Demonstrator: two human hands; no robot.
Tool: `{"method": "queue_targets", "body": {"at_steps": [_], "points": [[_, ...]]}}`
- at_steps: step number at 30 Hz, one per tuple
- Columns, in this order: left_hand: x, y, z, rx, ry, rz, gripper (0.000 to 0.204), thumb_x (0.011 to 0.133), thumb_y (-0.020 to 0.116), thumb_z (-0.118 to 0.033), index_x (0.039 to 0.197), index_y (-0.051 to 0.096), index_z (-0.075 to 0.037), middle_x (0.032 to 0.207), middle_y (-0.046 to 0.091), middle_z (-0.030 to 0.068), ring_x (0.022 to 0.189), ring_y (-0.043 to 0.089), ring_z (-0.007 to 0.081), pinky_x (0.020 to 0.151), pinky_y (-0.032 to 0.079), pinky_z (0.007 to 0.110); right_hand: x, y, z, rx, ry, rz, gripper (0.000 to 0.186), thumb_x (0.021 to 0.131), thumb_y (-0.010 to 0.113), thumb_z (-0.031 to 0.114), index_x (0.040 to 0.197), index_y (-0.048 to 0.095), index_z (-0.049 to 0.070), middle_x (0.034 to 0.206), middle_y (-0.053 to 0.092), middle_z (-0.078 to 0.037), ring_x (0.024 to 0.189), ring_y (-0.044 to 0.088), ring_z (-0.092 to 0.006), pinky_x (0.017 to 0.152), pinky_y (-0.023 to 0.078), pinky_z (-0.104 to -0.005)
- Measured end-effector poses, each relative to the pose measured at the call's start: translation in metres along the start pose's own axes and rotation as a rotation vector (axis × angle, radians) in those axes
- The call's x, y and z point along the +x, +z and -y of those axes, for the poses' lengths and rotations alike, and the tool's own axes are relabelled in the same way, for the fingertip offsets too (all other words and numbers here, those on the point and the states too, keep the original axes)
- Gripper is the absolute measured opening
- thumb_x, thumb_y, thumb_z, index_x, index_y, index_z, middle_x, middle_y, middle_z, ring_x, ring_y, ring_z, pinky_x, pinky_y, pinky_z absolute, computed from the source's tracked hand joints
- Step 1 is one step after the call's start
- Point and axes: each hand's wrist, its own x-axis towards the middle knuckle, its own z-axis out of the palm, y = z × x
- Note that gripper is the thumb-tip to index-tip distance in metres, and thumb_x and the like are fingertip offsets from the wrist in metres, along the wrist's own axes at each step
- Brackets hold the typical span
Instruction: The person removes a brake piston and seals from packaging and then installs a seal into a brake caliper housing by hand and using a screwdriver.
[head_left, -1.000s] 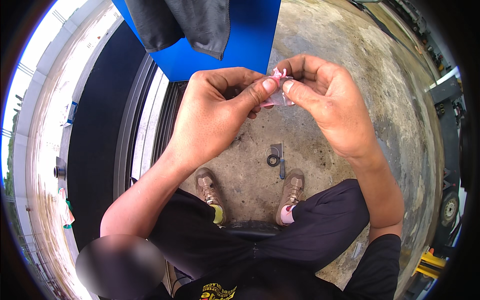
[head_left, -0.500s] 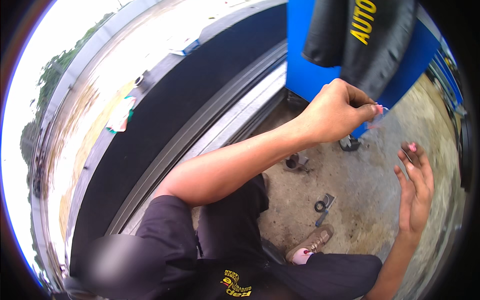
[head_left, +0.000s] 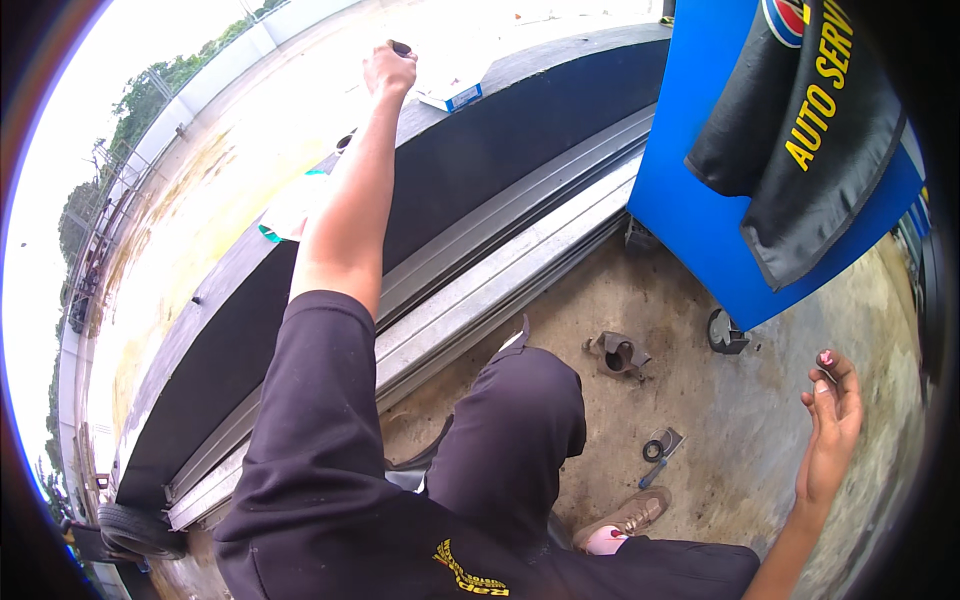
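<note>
My left hand is stretched far out over the black ledge. Its fingers are closed on a small dark round piece, whose kind I cannot make out. Just to the right of that forearm, a blue-and-white box rests on the ledge. A small ring-shaped part and a white-and-green packet sit partly behind the arm. At the right, my right hand is raised over the floor with fingers loosely bent and apart. Pink grease is on one of its fingertips.
A blue cabinet draped with a black cover stands at the upper right, on a caster. On the concrete floor lie a metal bracket-like part, a black ring and a blue-handled tool. Metal rails run below the ledge.
My left hand has swung from beside the cabinet to the far ledge. The clear packet with pink stuff it held is out of sight. My right hand has dropped slightly, fingers more bent.
</note>
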Motion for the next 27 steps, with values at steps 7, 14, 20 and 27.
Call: {"method": "queue_targets", "body": {"at_steps": [7,14,20,27], "points": [[0.026,0.071,0.056,0.061,0.052,0.242,0.018,0.089,0.074,-0.016,0.104,0.081,-0.022,0.101,0.080,0.0084,0.098,0.076,0.0244,0.092,0.058,0.037,0.009,0.009,-0.017,-0.149,0.048,-0.028,0.042,0.098,0.065,0.022,0.137,0.060,0.006,0.133,0.062,-0.005,0.118,0.057,-0.0183,0.097,0.045,-0.0341],[0.022,0.102,0.063,0.118,0.160,0.338,0.031,0.088,0.068,-0.006,0.117,0.078,-0.007,0.116,0.076,0.0191,0.110,0.073,0.0299,0.100,0.055,0.038,0.025,0.030,-0.018,-0.167,0.048,0.024,0.044,0.099,0.065,0.023,0.138,0.059,0.005,0.135,0.061,-0.006,0.118,0.057,-0.0181,0.098,0.045,-0.0349],[0.029,0.033,0.065,-0.018,0.224,0.490,0.047,0.085,0.053,0.003,0.128,0.072,-0.003,0.120,0.075,0.0200,0.115,0.070,0.0286,0.104,0.052,0.037,0.026,0.043,-0.007,-0.172,-0.027,0.062,0.043,0.099,0.064,0.023,0.137,0.059,0.004,0.135,0.061,-0.006,0.117,0.058,-0.0180,0.098,0.045,-0.0354],[0.015,-0.070,0.089,0.291,0.214,0.606,0.036,0.094,0.060,-0.017,0.124,0.072,-0.002,0.122,0.073,0.0204,0.117,0.068,0.0310,0.105,0.050,0.041,0.018,0.033,-0.005,-0.149,-0.038,0.060,0.043,0.099,0.064,0.021,0.138,0.059,0.005,0.136,0.061,-0.005,0.117,0.058,-0.0178,0.098,0.045,-0.0353]]}}
